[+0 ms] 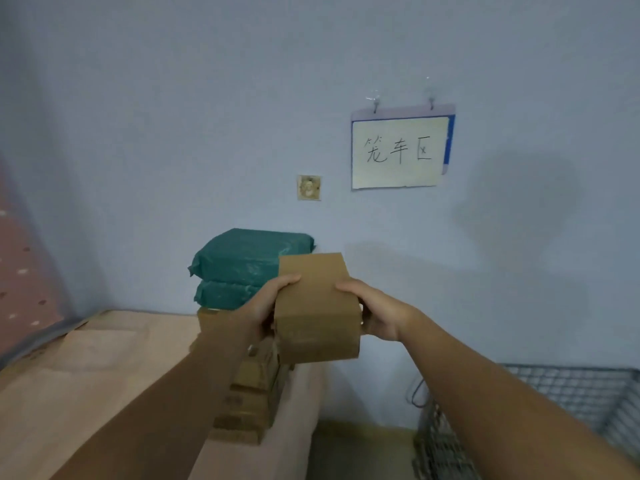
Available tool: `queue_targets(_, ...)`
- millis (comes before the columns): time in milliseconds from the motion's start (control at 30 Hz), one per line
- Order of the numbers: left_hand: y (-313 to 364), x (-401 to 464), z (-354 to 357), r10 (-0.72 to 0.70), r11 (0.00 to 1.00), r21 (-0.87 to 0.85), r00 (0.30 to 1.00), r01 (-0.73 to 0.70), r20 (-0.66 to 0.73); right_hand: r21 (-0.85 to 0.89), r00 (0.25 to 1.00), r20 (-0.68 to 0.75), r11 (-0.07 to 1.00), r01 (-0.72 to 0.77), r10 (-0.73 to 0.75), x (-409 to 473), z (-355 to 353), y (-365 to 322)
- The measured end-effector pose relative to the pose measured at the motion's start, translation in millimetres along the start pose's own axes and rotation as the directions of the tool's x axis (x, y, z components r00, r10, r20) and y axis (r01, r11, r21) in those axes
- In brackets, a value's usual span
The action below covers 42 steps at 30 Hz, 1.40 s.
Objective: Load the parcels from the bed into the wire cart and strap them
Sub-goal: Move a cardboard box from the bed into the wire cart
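Fingers (pixel 289 280) of the left hand (pixel 263 308) and right hand (pixel 375 311) gripping one brown box (pixel 317 306) above the bed's corner (pixel 304 382); green parcels (pixel 249 258) and stacked boxes (pixel 252 393) awaiting loading; wire cart (pixel 571 389) showing no parcels in its visible part; strapping pending.

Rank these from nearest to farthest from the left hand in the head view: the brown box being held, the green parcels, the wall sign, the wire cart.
1. Brown box: gripped by the left hand itself.
2. Green parcels: stacked just behind the hand, on the bed's box pile.
3. Wall sign and wire cart: both far off, sign up right, cart low right; too close to call.
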<state>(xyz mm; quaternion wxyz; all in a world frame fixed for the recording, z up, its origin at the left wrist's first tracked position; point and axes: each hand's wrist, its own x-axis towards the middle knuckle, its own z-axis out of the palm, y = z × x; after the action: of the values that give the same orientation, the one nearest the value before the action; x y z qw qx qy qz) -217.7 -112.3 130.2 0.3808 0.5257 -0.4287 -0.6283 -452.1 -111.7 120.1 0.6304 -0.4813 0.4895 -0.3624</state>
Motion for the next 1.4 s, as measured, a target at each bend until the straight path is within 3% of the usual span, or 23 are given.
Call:
queue_targets(267,-17,-34,188,0.028,0.990,0.129,0.974,-0.058,0.226,0.013,0.960,-0.273,0.998,0.062,-0.056,-164,-133,24)
queue_targets(667,-80,-127,512,0.017,0.985,0.145,0.881,-0.097,0.473,0.090,0.774,-0.629,0.982,0.169,-0.076,-426,-333,83)
queue_targets(933,-98,-119,644,-0.033,0.977,0.195,0.838,-0.089,0.545,0.116,0.693,-0.718,0.972,0.205,-0.061,-488,-434,106)
queue_targets(1233,-112,-84,787,-0.076,0.966,0.234,0.738,-0.113,0.670,0.124,0.565,-0.825,0.970,0.207,-0.015,-535,-544,123)
queue_targets(1400,-124,-70,867,-0.122,0.959,0.268,0.719,-0.093,0.685,0.134,0.551,-0.834,0.969,0.208,-0.003,-562,-611,131)
